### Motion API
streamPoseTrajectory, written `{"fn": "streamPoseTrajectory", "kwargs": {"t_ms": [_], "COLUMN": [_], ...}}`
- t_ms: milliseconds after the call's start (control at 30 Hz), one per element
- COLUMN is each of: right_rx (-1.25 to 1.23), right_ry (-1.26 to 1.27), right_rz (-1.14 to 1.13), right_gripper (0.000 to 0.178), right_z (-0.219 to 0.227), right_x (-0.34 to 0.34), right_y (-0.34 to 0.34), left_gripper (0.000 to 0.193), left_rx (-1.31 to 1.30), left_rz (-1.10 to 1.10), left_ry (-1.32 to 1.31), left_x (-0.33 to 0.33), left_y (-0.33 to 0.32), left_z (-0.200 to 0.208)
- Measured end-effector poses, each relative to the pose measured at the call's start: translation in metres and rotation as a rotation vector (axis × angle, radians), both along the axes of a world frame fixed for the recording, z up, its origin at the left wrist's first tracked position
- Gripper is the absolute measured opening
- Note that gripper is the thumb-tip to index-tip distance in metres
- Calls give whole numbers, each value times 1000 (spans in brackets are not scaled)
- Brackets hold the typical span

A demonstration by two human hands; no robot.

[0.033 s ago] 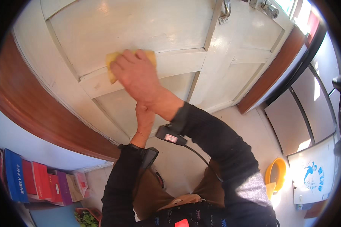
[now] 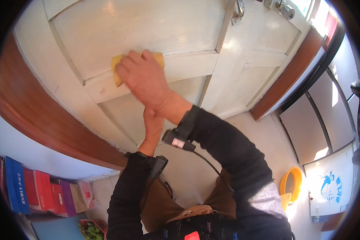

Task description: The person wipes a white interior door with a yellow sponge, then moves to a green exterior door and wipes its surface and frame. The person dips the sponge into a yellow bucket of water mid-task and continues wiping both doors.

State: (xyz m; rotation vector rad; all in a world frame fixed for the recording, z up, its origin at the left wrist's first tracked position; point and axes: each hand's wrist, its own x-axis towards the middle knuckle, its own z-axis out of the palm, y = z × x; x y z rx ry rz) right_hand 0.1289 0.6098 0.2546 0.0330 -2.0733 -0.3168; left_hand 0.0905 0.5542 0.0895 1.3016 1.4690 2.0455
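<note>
A yellow cloth lies pressed against the horizontal rail of a cream panelled door. My right hand covers its middle with bent fingers and grips it, leaving the cloth's left and upper right edges showing. Lower down, my left hand reaches up to the underside of my right wrist. Its thumb side shows there, but the other fingers are hidden behind the right hand. Both forearms wear black sleeves, with a small dark device at each wrist.
A metal latch and a cylindrical lock sit high on the door. Brown wooden frame borders it on the left. Coloured boxes and a potted plant stand at lower left; a yellow basin is at right.
My right wrist and forearm have shifted very slightly left and up. The right hand remains on the cloth, and the left hand stays beneath the right wrist.
</note>
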Motion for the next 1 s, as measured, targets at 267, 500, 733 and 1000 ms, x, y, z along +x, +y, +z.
{"fn": "streamPoseTrajectory", "kwargs": {"t_ms": [267,500,733,1000], "right_rx": [-122,-140,-10,-36], "right_ry": [144,188,-3,146], "right_rz": [-426,221,93,7], "right_gripper": [32,28,25,32], "right_z": [-19,-38,-45,-78], "right_x": [102,-67,-13,10], "right_y": [103,-56,-18,10], "left_gripper": [32,32,34,37], "left_rx": [-105,-131,-188,-227], "left_rz": [-26,-76,-45,61], "left_ry": [-385,-602,-501,-593], "left_x": [15,33,15,25], "left_y": [-43,-60,-75,-72], "left_z": [19,-47,-30,-6]}}
